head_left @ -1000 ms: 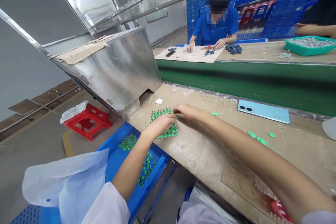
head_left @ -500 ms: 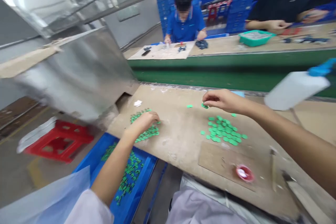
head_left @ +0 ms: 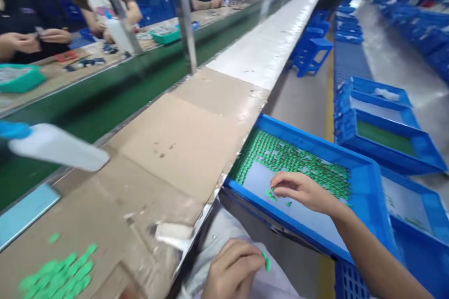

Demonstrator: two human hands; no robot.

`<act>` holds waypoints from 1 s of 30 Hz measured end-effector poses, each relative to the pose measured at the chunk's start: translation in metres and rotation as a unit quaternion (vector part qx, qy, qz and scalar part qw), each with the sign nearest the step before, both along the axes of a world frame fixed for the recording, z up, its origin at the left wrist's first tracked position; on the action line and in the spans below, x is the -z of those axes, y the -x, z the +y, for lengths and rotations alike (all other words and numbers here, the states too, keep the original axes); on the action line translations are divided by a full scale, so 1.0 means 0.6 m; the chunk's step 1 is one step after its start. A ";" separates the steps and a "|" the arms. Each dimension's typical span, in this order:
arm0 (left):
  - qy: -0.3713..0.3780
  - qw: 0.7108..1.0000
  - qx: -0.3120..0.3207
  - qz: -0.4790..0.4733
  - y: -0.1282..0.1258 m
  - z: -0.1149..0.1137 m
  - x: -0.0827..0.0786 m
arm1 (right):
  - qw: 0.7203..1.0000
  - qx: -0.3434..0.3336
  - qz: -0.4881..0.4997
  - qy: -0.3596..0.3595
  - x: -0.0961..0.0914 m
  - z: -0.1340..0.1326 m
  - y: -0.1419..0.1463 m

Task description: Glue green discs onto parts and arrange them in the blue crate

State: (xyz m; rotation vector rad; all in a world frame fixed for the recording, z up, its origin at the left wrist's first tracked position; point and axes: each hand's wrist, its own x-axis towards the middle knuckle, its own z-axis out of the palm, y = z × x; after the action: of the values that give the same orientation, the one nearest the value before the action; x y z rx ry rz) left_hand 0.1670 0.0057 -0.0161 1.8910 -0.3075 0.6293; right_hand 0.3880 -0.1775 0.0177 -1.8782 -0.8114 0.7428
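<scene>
My right hand (head_left: pixel 303 190) reaches into a blue tray (head_left: pixel 366 186) on my right, fingers pinched on a small green part (head_left: pixel 270 193) lying on the tray's floor. Many green parts (head_left: pixel 294 156) fill the tray's far side. My left hand (head_left: pixel 233 268) rests over my lap, curled around a small green piece (head_left: pixel 267 262). A pile of flat green discs (head_left: pixel 61 274) lies on the cardboard-covered bench (head_left: pixel 182 145) at the lower left.
A white squeeze bottle with a blue cap (head_left: pixel 56 145) and a light blue phone (head_left: pixel 24 212) sit at the left by the green conveyor (head_left: pixel 105 98). More blue trays (head_left: pixel 386 126) stand on the right. Several people work across the belt.
My view has swung right, from the bench's left end to the blue tray on my right. My right hand left the bench discs for the tray; my left hand came back to my lap.
</scene>
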 end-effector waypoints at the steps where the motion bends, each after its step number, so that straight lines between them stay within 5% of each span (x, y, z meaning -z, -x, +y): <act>1: 0.002 0.999 0.026 0.026 -0.037 -0.019 0.015 | 0.997 0.072 -0.005 0.015 0.022 -0.042 -0.021; 4: -0.054 0.990 0.051 0.122 -0.112 -0.034 0.046 | 0.971 0.229 -0.047 0.045 0.090 -0.130 -0.090; 7: -0.130 0.978 0.016 0.162 -0.168 -0.023 0.071 | 0.954 0.269 -0.116 0.065 0.155 -0.152 -0.152; 13: -0.223 0.953 -0.016 0.204 -0.264 -0.009 0.124 | 0.969 0.096 -0.219 0.064 0.272 -0.049 -0.195; 17: -0.240 0.939 -0.013 0.247 -0.283 -0.007 0.153 | 0.934 -0.015 -0.333 0.132 0.335 0.007 -0.180; 22: -0.247 0.930 -0.012 0.270 -0.281 -0.010 0.167 | 0.876 -0.014 -0.460 0.145 0.367 0.008 -0.176; 30: -0.269 0.927 0.000 0.260 -0.283 -0.008 0.168 | 0.838 -0.011 -0.535 0.104 0.370 0.013 -0.172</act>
State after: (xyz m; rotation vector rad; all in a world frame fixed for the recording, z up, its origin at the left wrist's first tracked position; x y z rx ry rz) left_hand 0.3365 0.0011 -0.1171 2.4974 -0.1382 0.0105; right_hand 0.4915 -0.1696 -0.2043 -2.4613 -1.4591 -0.3379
